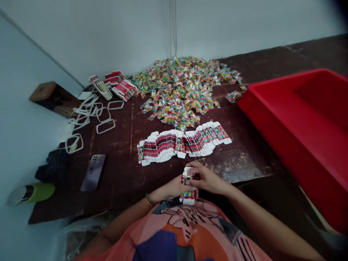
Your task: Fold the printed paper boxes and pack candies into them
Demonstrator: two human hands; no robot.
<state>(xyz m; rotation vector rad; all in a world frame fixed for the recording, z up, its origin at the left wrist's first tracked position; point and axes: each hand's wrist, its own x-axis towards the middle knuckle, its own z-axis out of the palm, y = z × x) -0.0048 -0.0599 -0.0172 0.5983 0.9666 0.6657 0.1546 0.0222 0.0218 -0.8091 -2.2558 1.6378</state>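
Note:
Both my hands meet at the near edge of a dark wooden table (122, 174). My left hand (171, 189) and my right hand (205, 178) are closed together on one small printed carton (187, 186), red, white and multicoloured, its white flaps showing. Just beyond them a fanned row of flat, unfolded cartons (182, 143) lies across the table. Farther back a large heap of small colourful wrapped sweets (182, 88) spreads toward the wall.
A big red plastic tub (304, 130) stands at the right. At the left lie a purple phone (94, 172), a green bottle (32, 193), dark cloth (53, 165), white paper bands (92, 116) and stacks of cartons (116, 83) near a wooden block (45, 92).

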